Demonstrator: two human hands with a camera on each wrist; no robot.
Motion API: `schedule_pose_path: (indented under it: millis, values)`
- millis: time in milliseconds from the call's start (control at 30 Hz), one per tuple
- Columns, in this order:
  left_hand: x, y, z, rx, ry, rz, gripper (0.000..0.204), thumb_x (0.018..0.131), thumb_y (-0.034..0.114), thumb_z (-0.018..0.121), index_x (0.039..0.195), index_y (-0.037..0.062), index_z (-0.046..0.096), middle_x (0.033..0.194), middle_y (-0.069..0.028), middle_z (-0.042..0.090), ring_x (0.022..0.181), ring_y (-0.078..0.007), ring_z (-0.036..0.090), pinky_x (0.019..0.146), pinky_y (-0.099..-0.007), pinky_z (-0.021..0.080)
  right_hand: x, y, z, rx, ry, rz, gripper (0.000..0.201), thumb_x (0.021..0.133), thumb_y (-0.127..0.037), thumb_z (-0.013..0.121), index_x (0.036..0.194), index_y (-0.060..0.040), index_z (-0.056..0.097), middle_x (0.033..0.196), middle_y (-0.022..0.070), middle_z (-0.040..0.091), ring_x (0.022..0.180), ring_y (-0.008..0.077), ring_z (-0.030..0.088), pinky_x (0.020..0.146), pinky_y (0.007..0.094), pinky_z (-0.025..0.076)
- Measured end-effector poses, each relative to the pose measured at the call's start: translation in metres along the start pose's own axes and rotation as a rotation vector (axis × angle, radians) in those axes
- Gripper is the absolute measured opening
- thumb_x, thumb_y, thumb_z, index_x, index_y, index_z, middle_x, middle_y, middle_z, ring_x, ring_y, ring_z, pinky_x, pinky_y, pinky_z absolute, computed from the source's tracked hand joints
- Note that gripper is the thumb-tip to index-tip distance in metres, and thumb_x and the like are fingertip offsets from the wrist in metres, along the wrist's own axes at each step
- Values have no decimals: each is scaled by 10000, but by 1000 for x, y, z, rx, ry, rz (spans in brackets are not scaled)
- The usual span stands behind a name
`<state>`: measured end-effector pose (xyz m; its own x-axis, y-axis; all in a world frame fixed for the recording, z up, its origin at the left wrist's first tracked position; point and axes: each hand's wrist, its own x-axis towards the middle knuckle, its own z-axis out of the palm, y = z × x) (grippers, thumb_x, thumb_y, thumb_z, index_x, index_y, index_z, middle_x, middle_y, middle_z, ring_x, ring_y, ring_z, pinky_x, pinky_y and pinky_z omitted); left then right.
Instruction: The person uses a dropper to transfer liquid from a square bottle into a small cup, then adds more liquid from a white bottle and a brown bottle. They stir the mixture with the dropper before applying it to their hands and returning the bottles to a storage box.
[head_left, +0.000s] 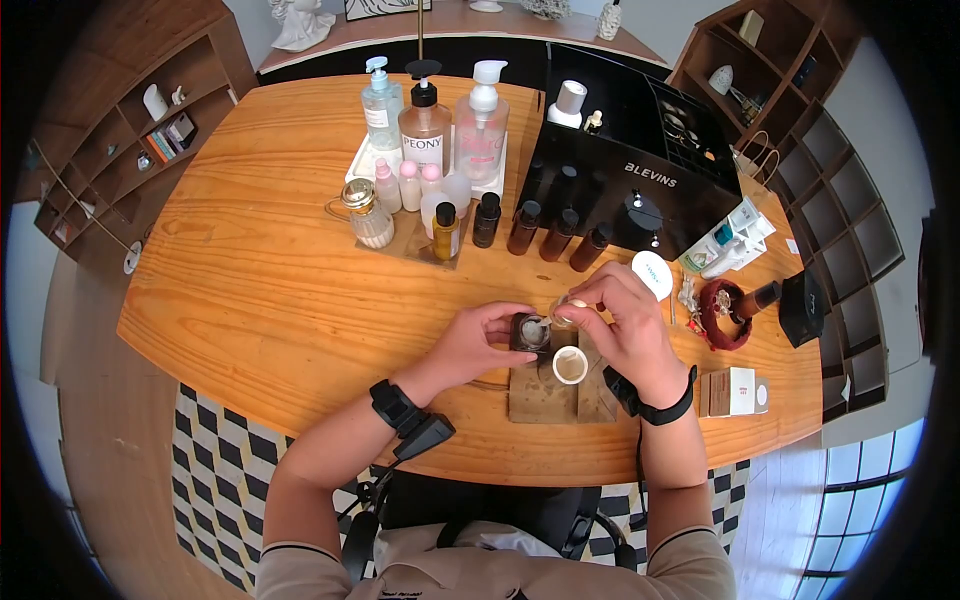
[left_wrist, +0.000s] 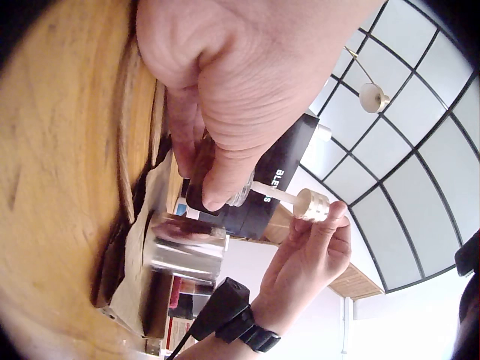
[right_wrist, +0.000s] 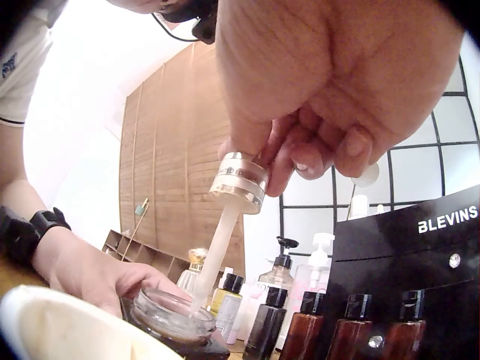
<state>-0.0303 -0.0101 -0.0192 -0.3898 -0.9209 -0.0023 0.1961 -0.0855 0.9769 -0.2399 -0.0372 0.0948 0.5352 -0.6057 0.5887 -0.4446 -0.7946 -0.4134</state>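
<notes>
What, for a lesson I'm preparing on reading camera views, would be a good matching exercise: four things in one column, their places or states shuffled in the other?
Column one:
1. Left hand
2. Right hand
3. PEONY bottle
4. BLEVINS box

Column two:
a. stands behind three brown bottles
b. pinches a shiny cap
c. has a black pump top
d. holds an open jar

Pairs: 1-d, 2-b, 3-c, 4-a.
</notes>
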Motion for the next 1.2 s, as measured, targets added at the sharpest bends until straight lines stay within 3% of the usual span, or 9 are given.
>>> schedule_pose_path:
  millis: [767,967,1067,1200]
  values:
    - [0,0,-1,10,-5,2,614,785,31,845,1330,-15,565,1203,-80,670,1094,-131,638,940,-285,531,4,0,8,3,-64,-45,211,796,-116,788,757,-14,608,757,102,572,750,318,592,684,400,476]
    - [0,0,-1,13,0,3,616,787,32,844,1333,-17,562,1211,-82,669,1094,-134,638,941,-286,533,2,-5,12,143,-126,3,148,802,-86,787,805,0,667,772,96,606,747,293,608,682,378,491]
    - [0,0,-1,-12,-9,-5,616,787,31,842,1333,-16,562,1218,-86,667,1101,-138,639,945,-288,534,1,-1,15,158,-24,-1,141,802,-85,796,831,0,687,790,92,627,747,275,626,662,358,503]
    - [0,2,0,-7,4,-12,617,788,23,839,1335,-22,557,1211,-88,669,1099,-137,639,948,-291,533,0,1,0,150,-121,84,121,816,-76,792,836,-4,697,800,94,641,715,266,636,623,344,508]
